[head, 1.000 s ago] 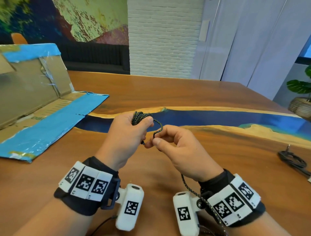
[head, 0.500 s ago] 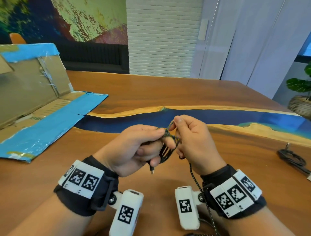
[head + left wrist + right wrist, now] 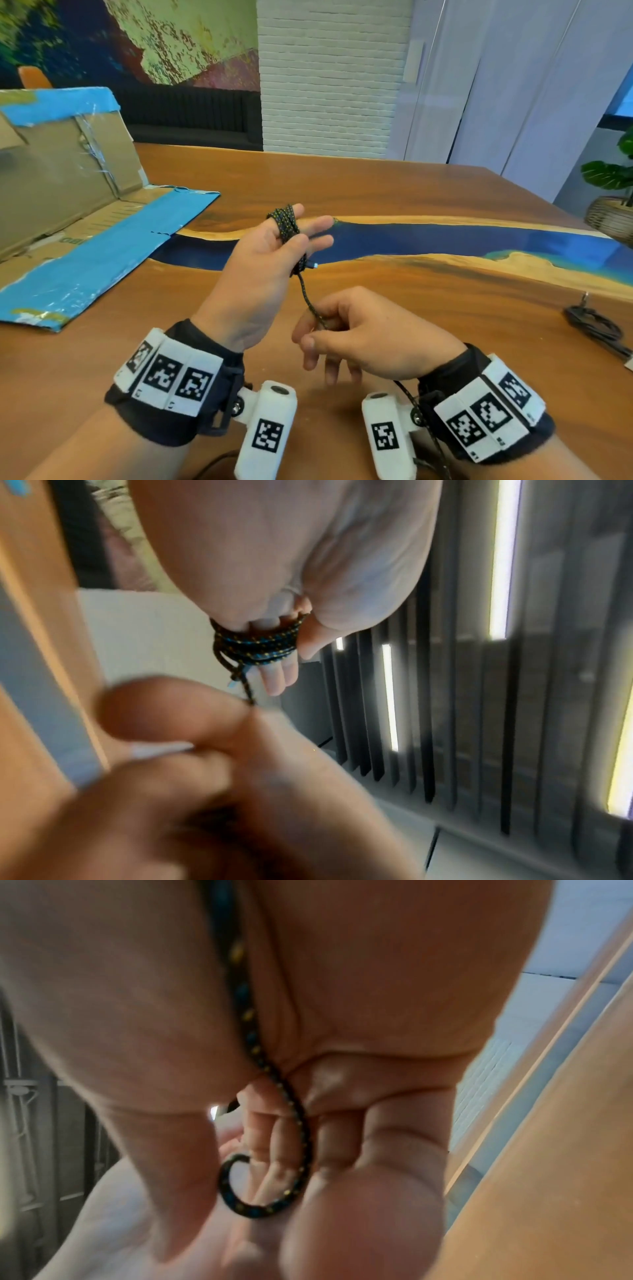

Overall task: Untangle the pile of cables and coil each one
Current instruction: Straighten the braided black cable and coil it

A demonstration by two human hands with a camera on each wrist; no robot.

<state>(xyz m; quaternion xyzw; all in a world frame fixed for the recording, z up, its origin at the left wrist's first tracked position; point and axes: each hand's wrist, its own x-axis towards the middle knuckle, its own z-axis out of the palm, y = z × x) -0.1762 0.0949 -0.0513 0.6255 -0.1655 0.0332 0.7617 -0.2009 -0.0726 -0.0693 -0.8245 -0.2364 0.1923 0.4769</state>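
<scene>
Tightly, braided speckled cable (image 3: 287,224) loops left hand (image 3: 260,274).

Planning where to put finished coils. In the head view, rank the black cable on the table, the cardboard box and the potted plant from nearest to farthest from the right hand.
1. Black cable, on the table, right of the right hand.
2. Cardboard box, far left.
3. Potted plant, beyond the table's right corner.

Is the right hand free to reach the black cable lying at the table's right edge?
Probably not yet: the right hand pinches the braided cable wound around the left hand. The black cable lies unobstructed.
</scene>
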